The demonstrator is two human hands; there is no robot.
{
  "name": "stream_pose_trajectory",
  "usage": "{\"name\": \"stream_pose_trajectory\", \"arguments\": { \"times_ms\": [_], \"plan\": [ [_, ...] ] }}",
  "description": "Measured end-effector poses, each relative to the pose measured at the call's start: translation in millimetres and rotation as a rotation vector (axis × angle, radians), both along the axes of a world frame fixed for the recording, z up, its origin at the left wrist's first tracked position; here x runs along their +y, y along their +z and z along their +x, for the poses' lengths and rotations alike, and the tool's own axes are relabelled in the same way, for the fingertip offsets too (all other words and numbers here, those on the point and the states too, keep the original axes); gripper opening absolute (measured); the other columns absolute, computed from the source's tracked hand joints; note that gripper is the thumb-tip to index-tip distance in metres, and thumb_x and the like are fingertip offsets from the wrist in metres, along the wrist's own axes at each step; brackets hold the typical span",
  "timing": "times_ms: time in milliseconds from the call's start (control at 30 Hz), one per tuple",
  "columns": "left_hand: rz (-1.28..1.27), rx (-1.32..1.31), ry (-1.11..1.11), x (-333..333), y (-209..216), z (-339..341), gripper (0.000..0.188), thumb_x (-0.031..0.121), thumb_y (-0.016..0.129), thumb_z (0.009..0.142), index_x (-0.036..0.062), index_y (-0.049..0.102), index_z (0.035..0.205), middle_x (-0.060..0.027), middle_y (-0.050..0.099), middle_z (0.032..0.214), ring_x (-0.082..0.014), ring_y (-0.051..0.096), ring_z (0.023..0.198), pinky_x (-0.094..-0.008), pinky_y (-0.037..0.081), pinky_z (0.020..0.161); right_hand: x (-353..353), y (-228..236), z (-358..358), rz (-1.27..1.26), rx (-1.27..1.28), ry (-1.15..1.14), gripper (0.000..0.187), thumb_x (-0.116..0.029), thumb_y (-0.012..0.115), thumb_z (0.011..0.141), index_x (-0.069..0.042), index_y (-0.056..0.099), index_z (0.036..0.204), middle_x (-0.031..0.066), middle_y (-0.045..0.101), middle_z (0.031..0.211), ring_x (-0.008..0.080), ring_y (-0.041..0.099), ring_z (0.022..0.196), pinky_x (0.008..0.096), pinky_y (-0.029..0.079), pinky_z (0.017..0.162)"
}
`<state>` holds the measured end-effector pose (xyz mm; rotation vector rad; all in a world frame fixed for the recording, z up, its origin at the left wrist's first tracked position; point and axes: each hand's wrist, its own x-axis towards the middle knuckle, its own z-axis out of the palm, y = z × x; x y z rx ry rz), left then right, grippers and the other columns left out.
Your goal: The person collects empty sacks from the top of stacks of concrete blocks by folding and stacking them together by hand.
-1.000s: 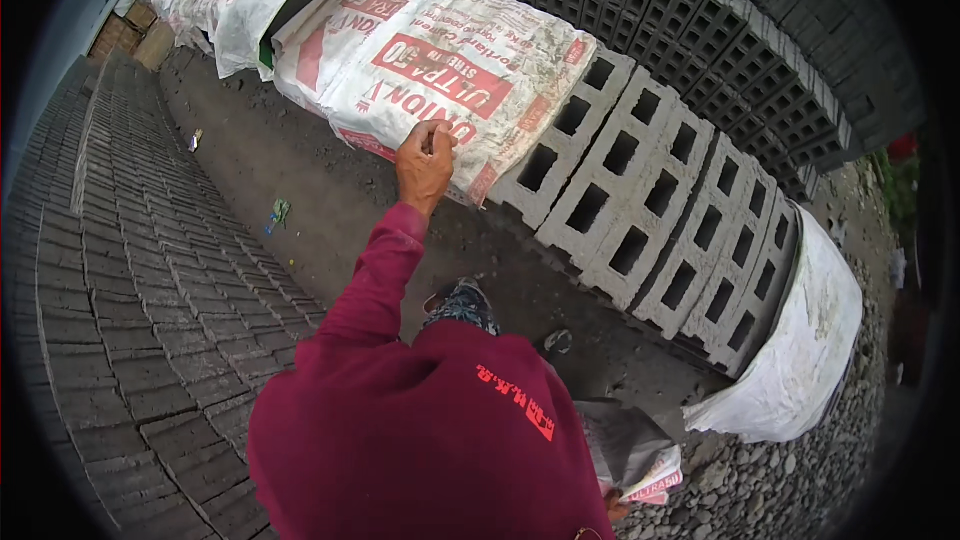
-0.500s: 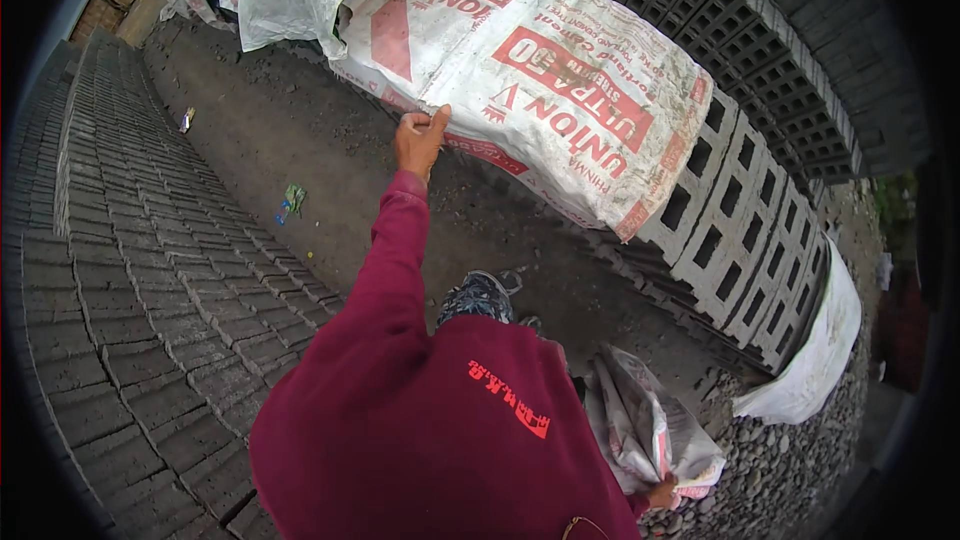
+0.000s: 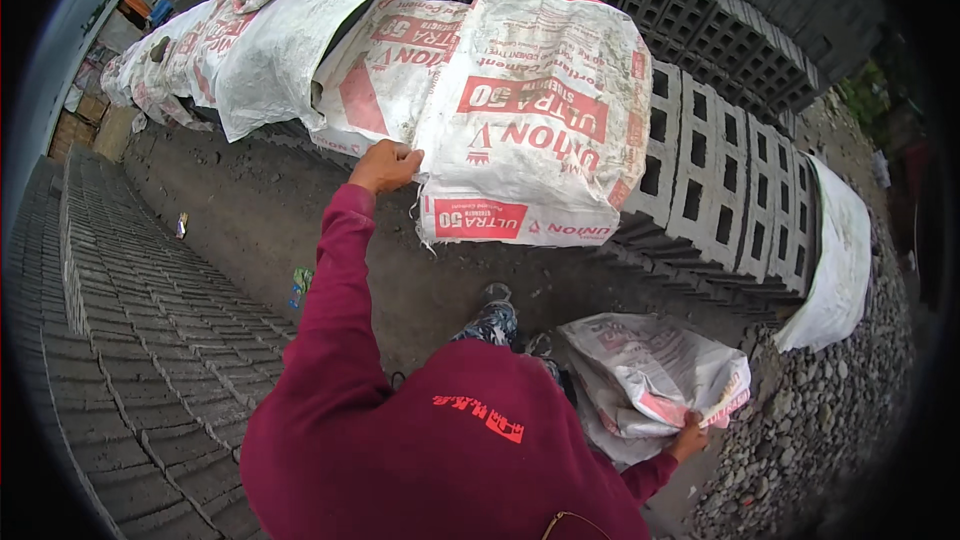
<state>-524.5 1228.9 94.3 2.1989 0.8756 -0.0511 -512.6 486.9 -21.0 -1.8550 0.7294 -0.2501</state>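
Note:
My left hand (image 3: 388, 166) pinches the near left corner of a white and red cement sack (image 3: 540, 110), which lies over a row of hollow concrete blocks (image 3: 715, 175). That sack overlaps another cement sack (image 3: 375, 80) to its left, and its near side hangs over the blocks' edge. Low at the right, my right hand (image 3: 688, 437) is closed on the gathered edge of crumpled cement sacks (image 3: 650, 370), which hang beside my legs. The fingertips of my right hand are partly hidden by the folds.
More white sacks (image 3: 270, 60) cover the row farther left, and a white sheet (image 3: 830, 260) drapes its right end. Stacked grey blocks (image 3: 180, 340) stand along the left. Grey stones (image 3: 790, 440) lie at the right. Small litter (image 3: 300, 285) is on the dirt path.
My left hand has drawn the sack's near left corner leftward, so its left edge is lifted and its side hangs lower. The bundle in my right hand has risen and spread. The view has shifted.

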Motion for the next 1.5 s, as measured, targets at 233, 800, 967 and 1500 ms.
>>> {"name": "stream_pose_trajectory", "arguments": {
  "times_ms": [233, 800, 967, 1500],
  "plan": [
    [0.348, -0.529, 0.136, 130, 4, 210, 0.050, 0.044, 0.062, 0.079, 0.0004, 0.069, 0.102, -0.0220, 0.069, 0.096, -0.0343, 0.066, 0.092, -0.0390, 0.050, 0.084, 48, 13, -29, -0.154, -0.026, -0.040, 0.031, -0.023, 0.066, 0.076, 0.007, 0.061, 0.085, 0.0041, 0.057, 0.076, 0.0147, 0.049, 0.069, 0.0316, 0.041, 0.063],
    [-0.747, -0.660, 0.076, 235, 2, 431, 0.053, 0.020, 0.076, 0.064, -0.0082, 0.064, 0.108, -0.0125, 0.066, 0.102, -0.0267, 0.062, 0.088, -0.0346, 0.048, 0.085, 162, 81, -141, -0.028, -0.163, -0.392, 0.017, -0.008, 0.067, 0.078, 0.004, 0.064, 0.089, 0.0007, 0.059, 0.079, 0.0098, 0.054, 0.069, 0.0254, 0.044, 0.064],
    [-1.125, -0.793, -0.375, 41, 114, 332, 0.039, 0.010, 0.067, 0.076, -0.0030, 0.063, 0.112, -0.0086, 0.066, 0.102, -0.0183, 0.063, 0.087, -0.0295, 0.050, 0.083, 186, 86, -133, -0.044, -0.140, -0.475, 0.026, -0.009, 0.068, 0.075, 0.006, 0.063, 0.096, 0.0043, 0.061, 0.085, 0.0126, 0.054, 0.074, 0.0274, 0.045, 0.069],
    [-1.131, -0.317, -1.469, -379, -16, 16, 0.042, 0.000, 0.050, 0.081, 0.0057, 0.056, 0.123, -0.0228, 0.048, 0.137, -0.0287, 0.042, 0.132, -0.0361, 0.032, 0.108, 175, 121, -81, 0.585, -0.471, -0.239, 0.028, -0.003, 0.065, 0.080, 0.009, 0.061, 0.105, 0.0113, 0.067, 0.091, 0.0159, 0.065, 0.074, 0.0280, 0.052, 0.067]
  ]
}}
